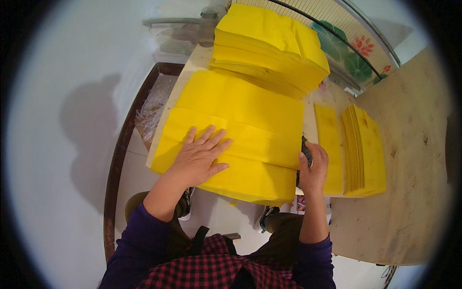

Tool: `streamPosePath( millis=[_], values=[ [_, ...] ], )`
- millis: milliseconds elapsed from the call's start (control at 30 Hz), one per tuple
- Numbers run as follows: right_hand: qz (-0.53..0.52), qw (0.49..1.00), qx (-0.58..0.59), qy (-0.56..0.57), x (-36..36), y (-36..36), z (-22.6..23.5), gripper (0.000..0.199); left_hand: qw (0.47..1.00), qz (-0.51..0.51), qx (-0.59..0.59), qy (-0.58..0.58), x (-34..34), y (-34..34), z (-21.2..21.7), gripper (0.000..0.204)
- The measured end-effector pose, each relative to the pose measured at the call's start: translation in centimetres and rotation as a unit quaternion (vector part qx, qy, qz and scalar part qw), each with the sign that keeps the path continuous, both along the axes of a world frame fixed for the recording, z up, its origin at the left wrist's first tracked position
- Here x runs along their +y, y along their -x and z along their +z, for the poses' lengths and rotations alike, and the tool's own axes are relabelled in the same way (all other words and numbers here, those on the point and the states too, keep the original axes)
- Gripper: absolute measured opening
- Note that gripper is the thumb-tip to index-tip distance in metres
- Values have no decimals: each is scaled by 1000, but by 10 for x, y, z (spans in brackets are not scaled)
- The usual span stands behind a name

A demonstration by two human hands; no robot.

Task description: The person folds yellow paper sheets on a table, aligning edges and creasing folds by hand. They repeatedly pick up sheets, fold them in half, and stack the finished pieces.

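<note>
A broad yellow felt-like cloth (240, 106) lies on the wooden table before me, creased crosswise into bands, its near edge hanging a little over the front. My left hand (199, 154) rests flat on its left part, fingers spread and nothing held. At the cloth's right edge, my right hand (315, 168) curls round a dark, mottled, rough-looking object (304, 143). Fingers hide most of that object, so its kind is unclear. Just right of this hand lies a narrow yellow folded piece (328, 126).
Behind the cloth rises a thick stack of yellow sheets (269, 45). A narrower pile of folded yellow pieces (368, 154) stands to the right, against a wooden board (409, 144). A glass jar (208, 28) is at the back left. Clear plastic (155, 108) lies by the wall.
</note>
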State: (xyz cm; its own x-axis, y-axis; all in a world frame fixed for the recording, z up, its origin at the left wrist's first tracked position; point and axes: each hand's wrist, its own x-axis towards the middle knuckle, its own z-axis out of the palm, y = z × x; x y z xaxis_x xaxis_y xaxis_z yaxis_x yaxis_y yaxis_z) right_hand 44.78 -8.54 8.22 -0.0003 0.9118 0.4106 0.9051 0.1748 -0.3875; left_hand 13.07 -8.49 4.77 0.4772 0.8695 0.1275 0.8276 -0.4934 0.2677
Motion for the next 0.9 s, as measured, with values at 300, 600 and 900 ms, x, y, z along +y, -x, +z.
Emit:
streamPosePath(
  millis=[300,600,900],
  values=[
    [202,970,71,119,34,190,-24,71,999,13,4,38,1,0,2,54],
    [37,973,-152,170,24,113,-48,78,1000,20,8,5,0,-4,-6,54],
    [-40,963,-196,182,15,65,-46,80,980,187,7,68,6,34,-7,68]
  ],
)
